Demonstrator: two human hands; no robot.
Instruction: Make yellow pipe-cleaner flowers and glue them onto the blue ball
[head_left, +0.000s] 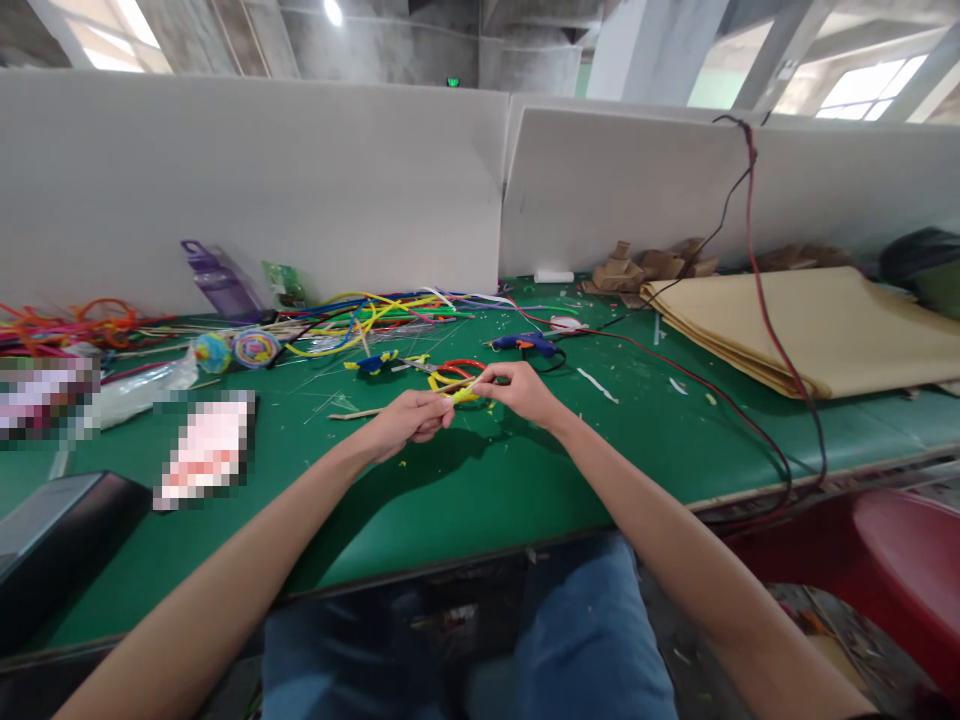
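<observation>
My left hand point(412, 415) is closed around one end of a yellow fuzzy pipe cleaner point(463, 395) above the green table. My right hand point(514, 388) pinches its other side between thumb and fingertips. A thin brownish strip or stick seems to run along the yellow piece, but the fingers partly hide it. Just behind the hands lie scissors with orange-red handles point(459, 367). To their left rests a small blue and yellow fuzzy piece point(371, 363). A blue glue gun point(525, 344) lies beyond my right hand.
Many coloured pipe cleaners point(367, 315) lie along the back, near a purple bottle point(221, 283). Stacked tan paper point(810, 330) is at right, with a red and black cable point(757, 230) draped past it. A dark box-like device point(75, 540) sits front left; a red stool point(911, 560) stands right.
</observation>
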